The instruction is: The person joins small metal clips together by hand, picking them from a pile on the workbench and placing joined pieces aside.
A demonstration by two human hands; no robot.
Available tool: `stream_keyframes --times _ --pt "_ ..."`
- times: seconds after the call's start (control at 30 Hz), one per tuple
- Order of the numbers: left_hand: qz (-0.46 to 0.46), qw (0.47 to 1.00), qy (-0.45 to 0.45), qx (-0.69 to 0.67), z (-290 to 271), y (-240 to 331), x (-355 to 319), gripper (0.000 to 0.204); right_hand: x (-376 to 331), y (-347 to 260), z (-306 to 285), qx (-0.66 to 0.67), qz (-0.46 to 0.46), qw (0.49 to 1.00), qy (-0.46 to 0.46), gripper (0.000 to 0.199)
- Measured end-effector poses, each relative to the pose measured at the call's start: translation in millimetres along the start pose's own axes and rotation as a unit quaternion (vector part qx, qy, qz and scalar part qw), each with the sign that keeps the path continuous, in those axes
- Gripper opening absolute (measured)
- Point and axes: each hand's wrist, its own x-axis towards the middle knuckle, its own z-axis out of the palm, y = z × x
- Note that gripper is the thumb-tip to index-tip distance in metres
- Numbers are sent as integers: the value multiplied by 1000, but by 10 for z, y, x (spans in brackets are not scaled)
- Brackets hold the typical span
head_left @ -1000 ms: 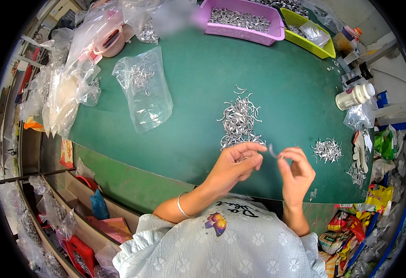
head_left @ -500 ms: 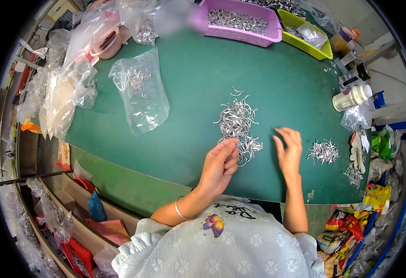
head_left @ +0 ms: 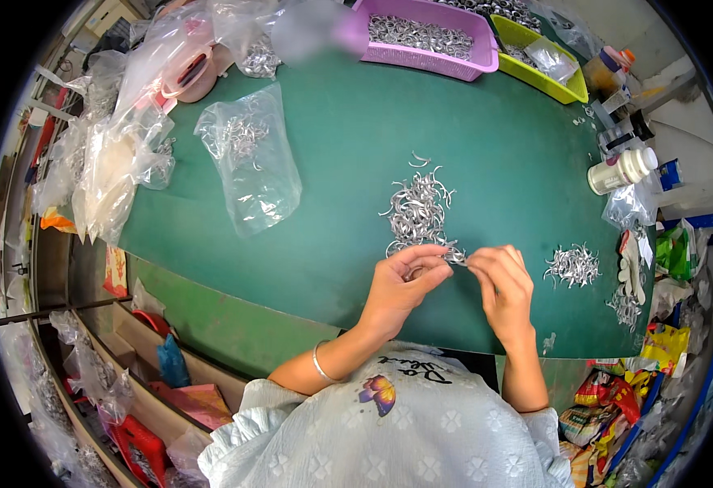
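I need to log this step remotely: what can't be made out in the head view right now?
- Small metal piece between the left hand and right hand: too small, fingers cover it.
- Purple tray: far end cut off by the top edge.
- Bag beside it: blurred.

One head-worn fisheye view looks steeply down from above the person's shoulders, facing forward over the green surface (head_left: pixel 356 146), which fills the frame's centre; hands (head_left: pixel 454 272) sit close, lower centre, and edges bend at the rim.
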Motion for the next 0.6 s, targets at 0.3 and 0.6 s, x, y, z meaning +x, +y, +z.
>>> stream_keyframes --times 0.3,0.6 --pt "149 981 -13 121 90 43 -127 11 -70 -231 -133 318 179 930 50 25" --pt "300 930 -31 211 192 156 -255 17 -165 -236 -150 530 239 811 68 21"
